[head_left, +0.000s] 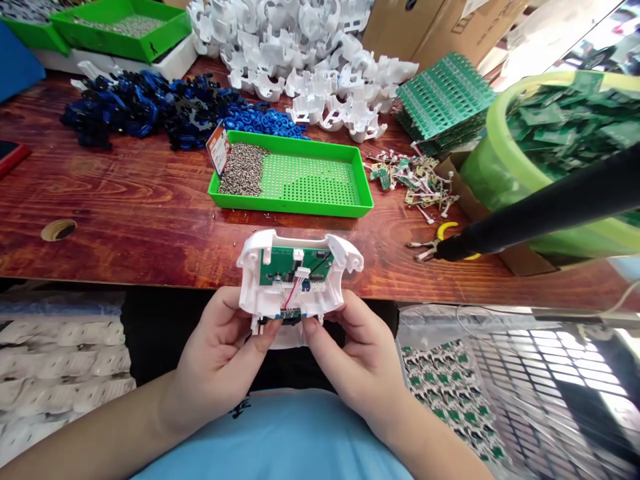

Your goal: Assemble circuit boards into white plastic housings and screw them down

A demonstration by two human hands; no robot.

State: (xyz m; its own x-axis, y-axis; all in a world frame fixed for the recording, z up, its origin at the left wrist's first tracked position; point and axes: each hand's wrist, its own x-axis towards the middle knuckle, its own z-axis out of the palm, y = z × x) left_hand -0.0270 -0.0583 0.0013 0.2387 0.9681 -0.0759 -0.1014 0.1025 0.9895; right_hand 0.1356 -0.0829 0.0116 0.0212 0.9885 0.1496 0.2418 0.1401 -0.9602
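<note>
I hold a white plastic housing point(260, 257) in front of me, just below the table's front edge. A green circuit board point(287, 267) with red and white wires sits inside it. My left hand point(220, 357) grips the housing's lower left side, thumb pressed near a small black part at its bottom edge. My right hand point(357, 353) grips the lower right side, thumb and forefinger pinching the same bottom edge. Both hands are closed on the housing.
A green tray point(345, 210) with small screws lies on the wooden table point(125, 200). Behind it are blue plastic parts point(150, 110), white housings point(300, 53), stacked green boards point(445, 93) and a green tub point(500, 180). A black tool point(540, 210) and pliers point(433, 247) lie right.
</note>
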